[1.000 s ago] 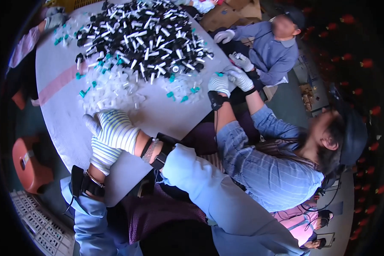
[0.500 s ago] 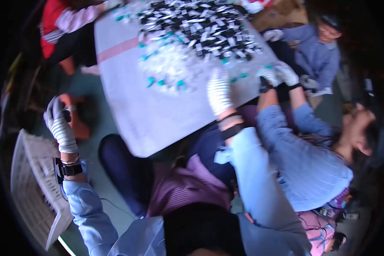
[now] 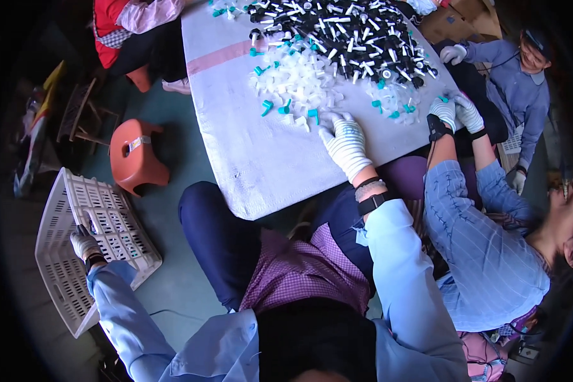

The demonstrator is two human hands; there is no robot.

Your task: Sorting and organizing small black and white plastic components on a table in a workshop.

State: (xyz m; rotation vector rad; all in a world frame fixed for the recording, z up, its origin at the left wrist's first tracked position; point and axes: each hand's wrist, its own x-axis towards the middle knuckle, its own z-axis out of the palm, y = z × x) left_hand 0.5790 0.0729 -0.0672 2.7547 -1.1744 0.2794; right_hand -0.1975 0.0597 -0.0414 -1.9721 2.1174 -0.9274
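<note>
Greyish-white, the counter [image 3: 254,165] runs away from the person's knees, its nearest corner rounded and its surface bare on the left and near sides. At its right edge sits a co-worker [image 3: 484,254] in a blue striped shirt, leaning toward it. On the floor to the left, a white slotted plastic crate [image 3: 118,232] stands at an angle, well apart from the counter. A broad heap of black-and-white plastic fittings [image 3: 344,41] covers the counter's far part. Between crate and counter stands an orange plastic stool [image 3: 137,153]. Nearer than the dark fittings, and touching them, lies a heap of translucent white fittings [image 3: 296,79], with a smaller translucent heap [image 3: 396,102] to its right. The right hand [image 3: 348,143], in a striped glove, lies palm down on the counter, fingers extended and thumb apart, just beside the near edge of the larger translucent heap. The left hand [image 3: 84,244], also gloved, is at the crate; I cannot tell whether it grips it. Smallest are the green fittings [image 3: 267,107] scattered among the translucent ones.
</note>
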